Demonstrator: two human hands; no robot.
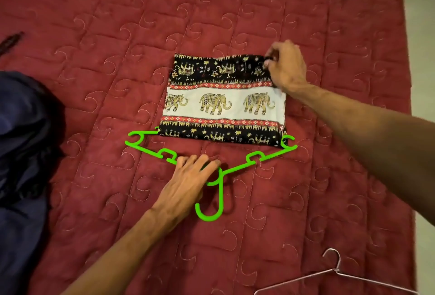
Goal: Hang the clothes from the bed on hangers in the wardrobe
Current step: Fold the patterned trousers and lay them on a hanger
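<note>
Fingers of the left hand (188, 177) lie nearly straight and spread, pressing down on the neck of a green plastic hanger (220, 195); nothing is gripped, and the bare forearm runs in from the lower left. The right hand (286, 68) reaches further out, arm stretched from the right edge, and pinches the far right corner of a folded elephant-print garment (223, 104). That garment lies flat on a red quilted bedspread (117, 35), its near edge overlapping the hanger's shoulder tips, with the hook pointing toward the person. A dark blue cloth (21, 141) is heaped at the left edge, and a wire hanger (336, 270) lies at the lower right. Pale floor (421, 35) shows beyond the bed's right side.
</note>
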